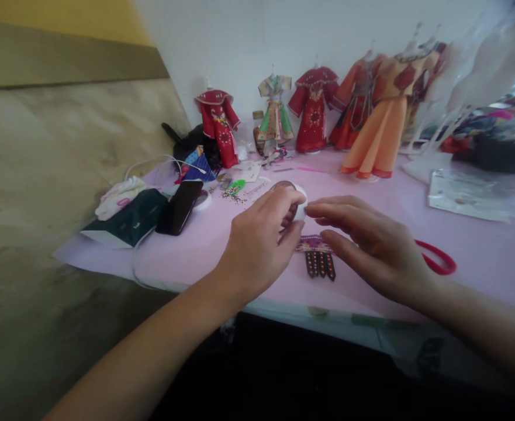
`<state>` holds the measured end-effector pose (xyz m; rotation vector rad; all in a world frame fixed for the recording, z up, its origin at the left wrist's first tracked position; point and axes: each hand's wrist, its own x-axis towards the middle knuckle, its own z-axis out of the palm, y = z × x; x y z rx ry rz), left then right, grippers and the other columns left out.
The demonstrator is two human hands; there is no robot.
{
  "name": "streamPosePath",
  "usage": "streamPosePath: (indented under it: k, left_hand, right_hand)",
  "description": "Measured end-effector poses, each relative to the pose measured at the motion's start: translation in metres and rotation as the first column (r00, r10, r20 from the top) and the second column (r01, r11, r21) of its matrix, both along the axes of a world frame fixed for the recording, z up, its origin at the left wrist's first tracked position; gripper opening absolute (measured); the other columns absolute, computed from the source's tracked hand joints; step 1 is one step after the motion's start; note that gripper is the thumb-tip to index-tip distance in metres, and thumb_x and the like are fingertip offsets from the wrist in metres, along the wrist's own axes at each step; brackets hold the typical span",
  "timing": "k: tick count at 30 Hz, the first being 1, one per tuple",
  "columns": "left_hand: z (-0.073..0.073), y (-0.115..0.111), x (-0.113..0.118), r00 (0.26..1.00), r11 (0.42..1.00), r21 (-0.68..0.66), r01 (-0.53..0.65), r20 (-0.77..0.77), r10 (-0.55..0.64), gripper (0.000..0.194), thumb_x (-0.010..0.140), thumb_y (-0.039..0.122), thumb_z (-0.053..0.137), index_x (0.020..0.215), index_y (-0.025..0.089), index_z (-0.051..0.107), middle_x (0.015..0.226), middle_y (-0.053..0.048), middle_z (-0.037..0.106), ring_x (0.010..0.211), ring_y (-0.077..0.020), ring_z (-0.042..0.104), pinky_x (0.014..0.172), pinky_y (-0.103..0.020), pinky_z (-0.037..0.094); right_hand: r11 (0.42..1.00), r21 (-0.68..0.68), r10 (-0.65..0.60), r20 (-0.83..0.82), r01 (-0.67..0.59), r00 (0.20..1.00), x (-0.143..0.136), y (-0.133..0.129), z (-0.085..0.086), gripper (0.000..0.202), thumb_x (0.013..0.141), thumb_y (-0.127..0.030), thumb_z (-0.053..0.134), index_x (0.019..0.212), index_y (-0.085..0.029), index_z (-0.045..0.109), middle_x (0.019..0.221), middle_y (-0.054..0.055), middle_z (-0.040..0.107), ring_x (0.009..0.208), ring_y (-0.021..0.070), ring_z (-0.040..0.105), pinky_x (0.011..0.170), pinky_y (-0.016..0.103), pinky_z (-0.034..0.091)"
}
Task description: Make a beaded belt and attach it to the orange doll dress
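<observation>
white roll (300, 211) in left fingers (285, 200); box (138, 217) lettering illegible

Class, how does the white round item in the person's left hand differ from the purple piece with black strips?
The white round item is plain; the purple piece is patterned, with four studded black strips. The white round item is gripped by the left hand, whereas the purple piece lies on the table. Both are near the hands.
</observation>
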<state>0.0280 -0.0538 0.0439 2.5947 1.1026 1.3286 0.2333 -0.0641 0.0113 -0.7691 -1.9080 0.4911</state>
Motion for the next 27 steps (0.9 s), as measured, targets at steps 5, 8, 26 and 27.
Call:
streamPosePath:
  k: [5, 8, 26, 27]
  left_hand:
    - [-0.003, -0.0008, 0.0017, 1.0, 1.0, -0.025, 0.002, -0.003, -0.002, 0.029, 0.086, 0.004, 0.065, 0.111, 0.02, 0.063, 0.101, -0.002, 0.074, 0.086, -0.013, 0.072, 0.078, -0.025, 0.06]
    - [-0.0049, -0.0014, 0.003, 1.0, 0.998, -0.063, 0.007, -0.001, -0.007, 0.028, 0.087, 0.005, 0.064, 0.112, 0.02, 0.063, 0.1, -0.003, 0.074, 0.089, -0.015, 0.073, 0.079, -0.027, 0.061]
    - [-0.0101, -0.0012, 0.0032, 0.999, 0.997, -0.08, 0.014, -0.03, -0.017, 0.028, 0.088, 0.004, 0.065, 0.111, 0.019, 0.062, 0.105, -0.003, 0.075, 0.09, -0.0147, 0.073, 0.084, -0.028, 0.059]
    - [-0.0101, -0.0012, 0.0031, 0.999, 0.997, -0.08, 0.015, -0.031, -0.018, 0.028, 0.088, 0.004, 0.065, 0.111, 0.019, 0.062, 0.105, -0.003, 0.075, 0.09, -0.0148, 0.073, 0.084, -0.028, 0.059]
  right_hand:
    - [0.997, 0.078, -0.02, 0.057, 0.015, 0.998, -0.0001, -0.0007, 0.0003, 0.037, 0.098, -0.018, 0.064, 0.134, -0.027, 0.065, 0.139, 0.007, 0.062, 0.128, 0.0258, 0.061, 0.107, 0.045, 0.052]
    - [1.0, 0.004, 0.001, 0.051, -0.002, 0.999, 0.0005, -0.0017, 0.0004, 0.038, 0.099, -0.019, 0.064, 0.135, -0.032, 0.064, 0.14, 0.005, 0.061, 0.13, 0.0267, 0.059, 0.108, 0.048, 0.051]
    - [0.998, -0.069, 0.011, 0.05, -0.008, 0.999, 0.0035, -0.0016, 0.0034, 0.026, 0.102, -0.022, 0.061, 0.124, -0.033, 0.069, 0.123, 0.004, 0.066, 0.113, 0.023, 0.065, 0.094, 0.041, 0.055]
    - [0.997, -0.074, 0.012, 0.049, -0.008, 0.999, 0.0035, -0.0016, 0.0033, 0.025, 0.102, -0.022, 0.061, 0.123, -0.032, 0.069, 0.123, 0.004, 0.066, 0.113, 0.0228, 0.065, 0.092, 0.04, 0.056]
